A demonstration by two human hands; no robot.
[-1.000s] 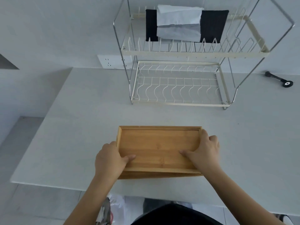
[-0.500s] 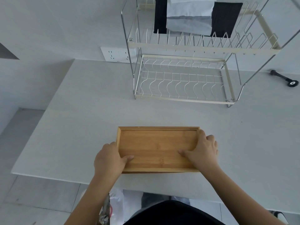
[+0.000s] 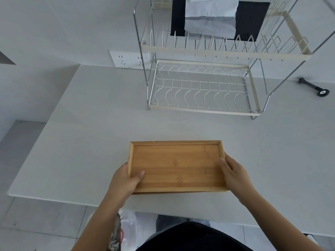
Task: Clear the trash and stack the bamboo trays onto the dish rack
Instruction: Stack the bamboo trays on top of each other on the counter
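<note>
Bamboo tray (image 3: 178, 165) is near the front edge of the worktop (image 3: 90, 124), well apart from the dish rack (image 3: 204, 84). Left hand (image 3: 125, 180) grips its left rim, thumb inside as before. Right hand (image 3: 235, 175) has moved outward: its thumb no longer lies on the floor of the tray but clasps the right rim.

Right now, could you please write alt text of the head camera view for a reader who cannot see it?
Two bare hands, left hand and right hand, grip the short ends of a bamboo tray over a white counter. Behind stands a two-tier wire dish rack, its lower tier empty.
</note>
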